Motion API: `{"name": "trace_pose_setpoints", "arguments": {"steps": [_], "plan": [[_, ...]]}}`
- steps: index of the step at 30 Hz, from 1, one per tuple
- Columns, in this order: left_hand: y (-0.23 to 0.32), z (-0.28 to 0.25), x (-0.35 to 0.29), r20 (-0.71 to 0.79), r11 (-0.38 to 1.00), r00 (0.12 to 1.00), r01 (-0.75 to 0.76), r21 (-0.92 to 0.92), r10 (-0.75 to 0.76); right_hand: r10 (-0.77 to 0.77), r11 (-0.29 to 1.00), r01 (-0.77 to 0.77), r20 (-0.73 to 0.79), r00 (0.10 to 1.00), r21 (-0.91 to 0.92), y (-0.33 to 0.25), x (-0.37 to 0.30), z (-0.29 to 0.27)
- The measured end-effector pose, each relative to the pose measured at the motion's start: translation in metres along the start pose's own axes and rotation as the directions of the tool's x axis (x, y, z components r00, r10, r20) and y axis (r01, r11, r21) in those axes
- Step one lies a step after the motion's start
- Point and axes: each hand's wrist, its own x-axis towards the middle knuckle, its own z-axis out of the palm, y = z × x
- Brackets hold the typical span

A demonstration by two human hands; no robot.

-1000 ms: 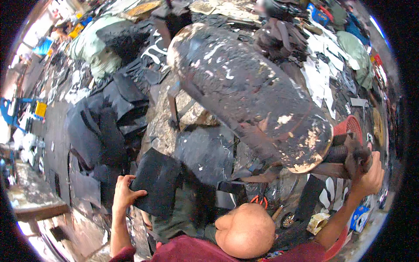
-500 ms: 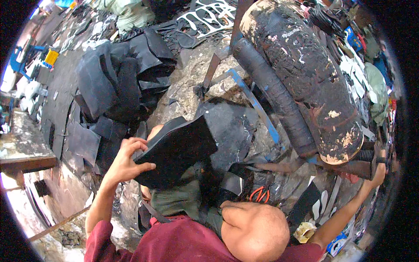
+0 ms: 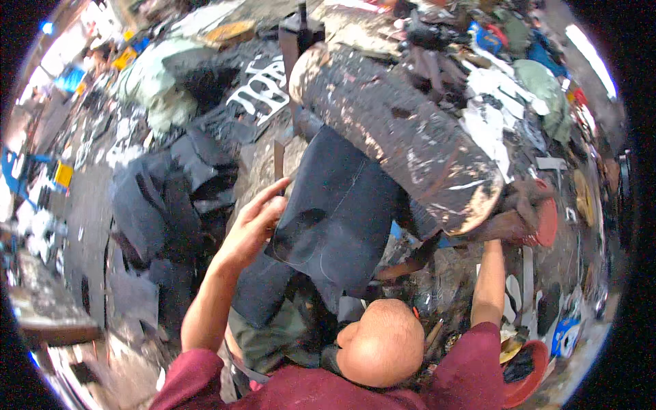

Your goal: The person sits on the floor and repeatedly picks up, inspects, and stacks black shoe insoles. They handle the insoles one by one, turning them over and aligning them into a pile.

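Note:
My left hand [image 3: 256, 222] is at the left edge of a large black sheet [image 3: 338, 212], its index finger stretched along the rim and the other fingers bent at the edge. The sheet slopes up from my lap, and its upper end reaches a thick, worn, blackened roller [image 3: 403, 137] with pale chipped ends. My right forearm [image 3: 489, 283] stretches forward to the roller's near right end. There a dark, motion-blurred part and a reddish round piece [image 3: 544, 222] cover my right hand, so its fingers do not show.
Left of the sheet lies a heap of black sheets [image 3: 160, 198]. White cut-out strips [image 3: 263, 92] lie beyond it, with a pale green sack [image 3: 160, 78] farther back. White scraps [image 3: 492, 109] are piled right of the roller. A red tub [image 3: 536, 372] stands near my right elbow.
The black sheet has swung from upright above my lap to lying against the roller, covering the thinner roller. My left hand moved forward and right; my right hand went from sight. The view has shifted.

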Motion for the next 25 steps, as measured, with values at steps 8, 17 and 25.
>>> {"name": "trace_pose_setpoints", "arguments": {"steps": [8, 17, 25], "plan": [[-0.142, -0.186, -0.084, -0.328, 0.262, 0.943, 0.302, 0.917, 0.063, -0.262, 0.933, 0.100, 0.464, 0.846, 0.345, -0.102, -0.234, 0.028], [-0.084, -0.139, -0.118, -0.255, 0.618, 0.938, 0.060, 0.784, 0.233, -0.158, 0.890, -0.180, 0.654, 0.740, 0.419, -0.073, -0.300, -0.231], [-0.043, -0.036, -0.045, -0.056, 0.945, 0.989, -0.110, 0.309, 0.134, -0.076, 0.962, -0.007, -0.290, 0.954, -0.273, 0.038, -0.138, -0.208]]}}
